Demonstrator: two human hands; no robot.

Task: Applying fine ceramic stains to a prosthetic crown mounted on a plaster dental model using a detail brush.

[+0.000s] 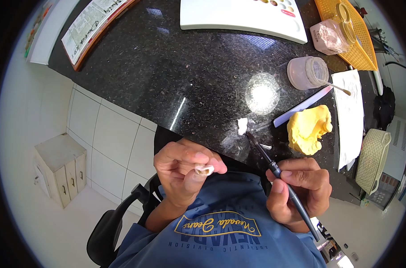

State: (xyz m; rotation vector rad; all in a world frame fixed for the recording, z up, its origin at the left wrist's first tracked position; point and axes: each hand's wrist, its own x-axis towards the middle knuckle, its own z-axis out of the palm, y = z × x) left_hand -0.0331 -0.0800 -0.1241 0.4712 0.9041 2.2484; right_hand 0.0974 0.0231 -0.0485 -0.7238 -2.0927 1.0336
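Between the thumb and fingers of my left hand (180,172) is a small white, hollow, tooth-like piece (204,169) with a brownish inside. My right hand (301,190) pinches a slim black brush (274,166) by its handle. Its dark tip reaches the black speckled counter, beside a small white lump (242,126) with white smears around it. A yellow plaster dental cast (308,130) sits just beyond my right hand. Behind it lies a flat lilac strip (301,106).
A translucent jar (303,73) stands at the right with a thin stick (339,88) by its rim. Beyond it are a pinkish container (325,38) and a yellow basket (361,49). White paper (348,116) lies along the right edge. A white case (238,20) occupies the far side.
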